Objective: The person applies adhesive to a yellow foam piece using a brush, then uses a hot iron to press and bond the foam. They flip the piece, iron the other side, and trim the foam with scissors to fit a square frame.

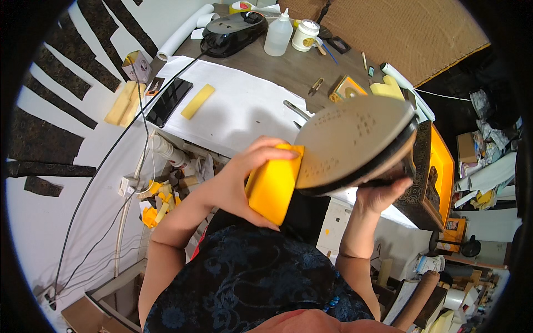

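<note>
My left hand (237, 179) grips a yellow block (268, 189) with a smooth, fabric-like or paper-like covering, thumb and fingers on opposite ends. A clothes iron (345, 141) is held up over the front of the table by my right hand (381, 195), with its handle largely hidden. The iron's metal soleplate, dotted with steam holes, is tilted up towards me. One edge of the yellow block meets the soleplate's left end; whether it presses there cannot be told. Behind the hands, white paper (245, 108) covers part of the table, and a metal tool (295, 109) pokes out from behind the iron.
On the table are a smartphone (170, 102), a yellow strip (198, 101), a squeeze bottle (278, 35), a white jar (306, 36) and a glossy black appliance (233, 33). A cable (125, 129) crosses at left. A yellow-lined box (443, 166) stands at right.
</note>
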Available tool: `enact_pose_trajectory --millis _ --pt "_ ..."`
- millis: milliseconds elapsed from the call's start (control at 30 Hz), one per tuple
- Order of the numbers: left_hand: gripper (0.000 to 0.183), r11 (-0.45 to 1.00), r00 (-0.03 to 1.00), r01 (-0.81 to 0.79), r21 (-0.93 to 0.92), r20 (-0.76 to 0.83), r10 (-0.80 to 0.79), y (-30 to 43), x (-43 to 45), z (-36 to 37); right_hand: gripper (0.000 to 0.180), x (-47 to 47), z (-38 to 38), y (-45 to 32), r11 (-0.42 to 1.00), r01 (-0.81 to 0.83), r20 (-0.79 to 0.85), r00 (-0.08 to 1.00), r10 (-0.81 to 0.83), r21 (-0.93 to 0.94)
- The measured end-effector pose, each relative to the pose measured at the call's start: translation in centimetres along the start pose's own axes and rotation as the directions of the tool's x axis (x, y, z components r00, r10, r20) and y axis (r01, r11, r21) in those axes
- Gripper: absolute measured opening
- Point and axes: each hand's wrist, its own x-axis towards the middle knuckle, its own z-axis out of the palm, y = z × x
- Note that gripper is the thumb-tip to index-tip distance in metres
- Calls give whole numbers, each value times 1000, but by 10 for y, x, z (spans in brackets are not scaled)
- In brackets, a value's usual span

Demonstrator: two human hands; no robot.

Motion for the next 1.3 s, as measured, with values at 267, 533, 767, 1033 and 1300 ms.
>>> enact_pose_trajectory --millis 267,533,767,1033,1300 --pt "122 528 952 3 -849 -159 -261 -33 -13 0 53 23 15 -9 992 -85 143 985 98 -89" --pt "121 420 944 -17 -907 -152 -291 -32 -12 4 49 18 19 -21 972 -114 196 968 155 -204" --pt "109 640 893 109 -760 -208 -399 -11 -9 10 63 3 19 -33 894 -39 314 929 197 -446" --pt "60 895 924 82 -438 -303 -232 -16 -8 9 81 -12 23 -15 995 10 39 999 -6 -101" --pt "37 976 970 -7 -219 -238 -47 -11 -4 9 84 -32 4 -4 979 -69 17 998 67 193"
